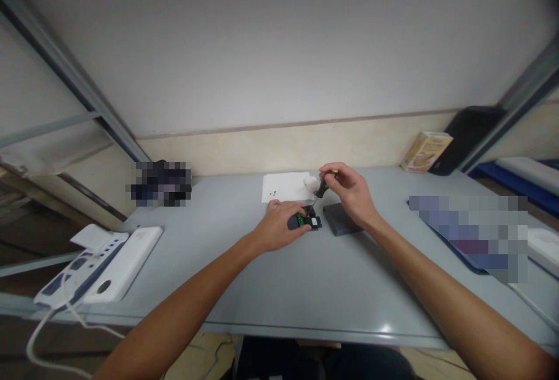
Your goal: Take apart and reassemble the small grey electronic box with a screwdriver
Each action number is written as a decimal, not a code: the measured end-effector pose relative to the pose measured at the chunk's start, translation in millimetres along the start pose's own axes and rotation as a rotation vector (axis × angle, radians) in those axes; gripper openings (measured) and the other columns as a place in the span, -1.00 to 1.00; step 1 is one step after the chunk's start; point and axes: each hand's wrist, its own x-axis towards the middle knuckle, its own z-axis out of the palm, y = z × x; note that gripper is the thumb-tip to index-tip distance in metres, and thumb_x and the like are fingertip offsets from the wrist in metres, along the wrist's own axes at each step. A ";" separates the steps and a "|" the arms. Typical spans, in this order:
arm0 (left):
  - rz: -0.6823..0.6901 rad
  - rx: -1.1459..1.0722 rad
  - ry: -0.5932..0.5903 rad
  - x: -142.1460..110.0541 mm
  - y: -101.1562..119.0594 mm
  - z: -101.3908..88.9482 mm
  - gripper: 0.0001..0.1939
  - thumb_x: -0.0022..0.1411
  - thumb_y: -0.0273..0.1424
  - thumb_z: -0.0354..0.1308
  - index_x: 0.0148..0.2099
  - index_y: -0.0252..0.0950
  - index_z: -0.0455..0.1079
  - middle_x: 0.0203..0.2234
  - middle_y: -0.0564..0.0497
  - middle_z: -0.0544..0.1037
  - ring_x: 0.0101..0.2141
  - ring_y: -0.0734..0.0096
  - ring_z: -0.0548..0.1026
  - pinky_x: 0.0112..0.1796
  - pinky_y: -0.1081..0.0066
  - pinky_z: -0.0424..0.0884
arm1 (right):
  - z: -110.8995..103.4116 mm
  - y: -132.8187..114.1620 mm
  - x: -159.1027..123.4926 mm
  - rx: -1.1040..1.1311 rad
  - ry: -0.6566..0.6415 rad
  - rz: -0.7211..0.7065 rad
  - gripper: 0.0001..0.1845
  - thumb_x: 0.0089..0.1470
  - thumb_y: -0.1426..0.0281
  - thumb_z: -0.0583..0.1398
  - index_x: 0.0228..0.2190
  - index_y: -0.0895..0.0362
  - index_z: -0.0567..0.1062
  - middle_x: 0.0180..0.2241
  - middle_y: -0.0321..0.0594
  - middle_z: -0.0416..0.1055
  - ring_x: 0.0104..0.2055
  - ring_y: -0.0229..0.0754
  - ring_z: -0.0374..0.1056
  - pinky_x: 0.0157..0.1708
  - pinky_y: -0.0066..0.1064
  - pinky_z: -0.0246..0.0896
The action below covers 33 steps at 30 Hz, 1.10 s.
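In my right hand point(347, 191) is a screwdriver point(322, 187) with a black and yellow handle, its fingers closed round the grip. The shaft slants down to a small black device point(315, 222) with a green circuit board showing. My left hand point(282, 226) grips that device against the table, thumb on the near side and fingers on the far side. A dark grey flat case or box point(338, 221) lies just right of it, partly under my right forearm. Behind the hands, several tiny dark pieces, perhaps screws point(273, 193), rest on a white sheet of paper point(286, 181).
On the grey table point(244, 298), a white power strip point(82, 269) and a white power bank-like slab point(126, 263) lie at left. A yellow box point(425, 152) and a black case point(469, 135) stand at back right. Blurred items sit at both sides. A wall rises behind.
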 end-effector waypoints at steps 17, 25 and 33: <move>0.010 0.020 -0.007 -0.5 1.7 -1.6 -0.68 0.37 -0.20 0.23 0.10 -0.13 0.33 0.13 -0.02 0.54 0.14 0.18 0.46 0.18 0.11 0.11 | 3.2 6.6 -2.1 -0.006 -0.025 -0.039 -0.64 0.19 0.29 0.32 0.02 -0.02 0.46 -0.20 -0.28 0.45 -0.24 -0.20 0.46 -0.20 -0.33 0.36; 0.008 0.011 -0.003 -1.3 1.5 -1.6 -0.60 0.35 -0.22 0.24 0.17 -0.12 0.27 0.13 -0.04 0.54 0.15 0.15 0.46 0.20 0.07 0.08 | 4.1 3.3 -4.2 -0.042 -0.051 -0.021 -0.66 0.19 0.29 0.31 0.00 -0.01 0.48 -0.23 -0.27 0.47 -0.26 -0.18 0.44 -0.23 -0.30 0.37; 0.015 0.018 -0.002 -1.7 1.5 -2.2 -0.61 0.35 -0.22 0.24 0.16 -0.11 0.28 0.13 -0.01 0.54 0.15 0.16 0.46 0.19 0.08 0.08 | 5.3 3.0 -5.1 -0.057 -0.046 -0.024 -0.67 0.19 0.30 0.31 -0.01 -0.02 0.48 -0.25 -0.28 0.46 -0.27 -0.18 0.44 -0.23 -0.29 0.39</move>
